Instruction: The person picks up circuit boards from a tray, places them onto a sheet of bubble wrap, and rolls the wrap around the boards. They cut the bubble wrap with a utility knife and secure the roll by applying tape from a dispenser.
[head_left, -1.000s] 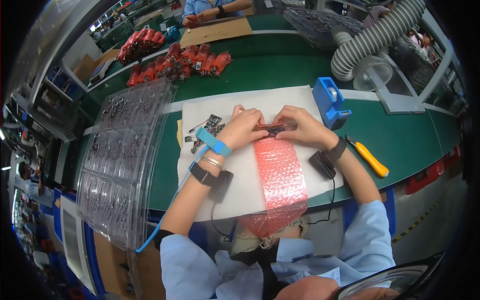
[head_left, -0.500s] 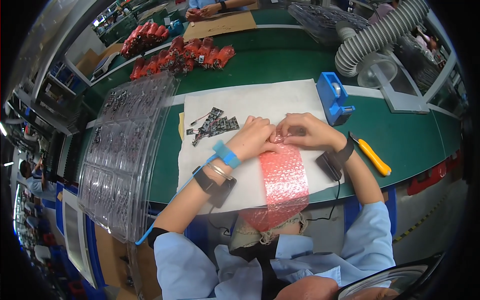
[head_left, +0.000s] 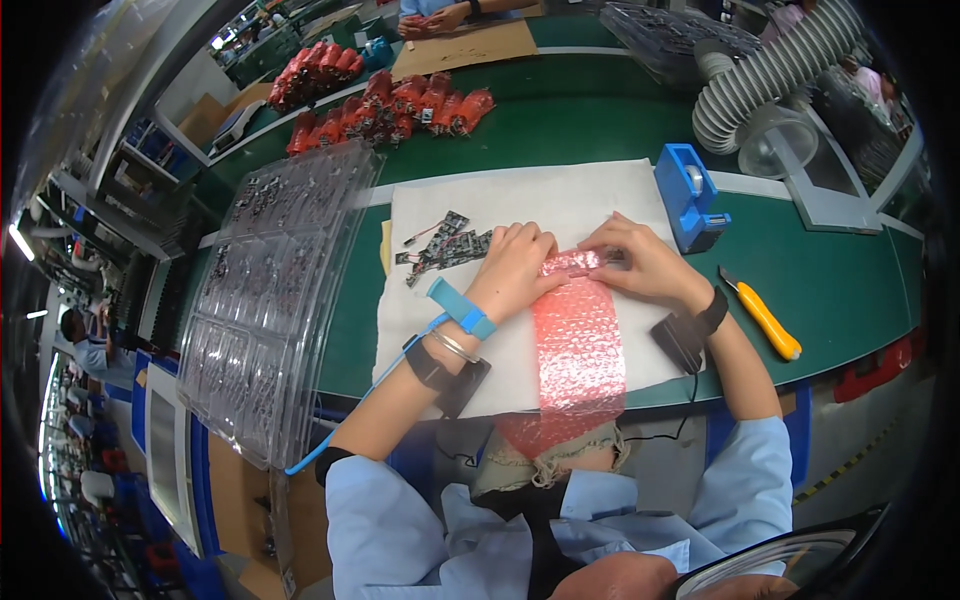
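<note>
A long strip of pink bubble wrap (head_left: 578, 345) lies on the white pad (head_left: 560, 195), and its near end hangs off the edge of the table toward the person. Both hands are at the far end of the strip. The left hand (head_left: 515, 270) lies flat on it with the fingers bent and pressing down. The right hand (head_left: 640, 262) pinches the top edge, which is folded over something small that is too hidden to make out. Just left of the strip, on the white pad, is a little heap of small dark circuit boards (head_left: 445, 243). Farther left of the strip stands a stack of clear plastic trays (head_left: 275, 290), and small dark parts sit in their pockets. To the right of the strip is a blue tape holder (head_left: 690, 195), and past it a yellow knife (head_left: 762, 315) on the green table (head_left: 850, 290). Far behind the strip is a pile of red wrapped bundles (head_left: 385, 100). Half a second ago the hands were in almost the same spot on the strip, and a second ago they were a bit higher up on the white pad, with the left wrist lying over the little boards.
</note>
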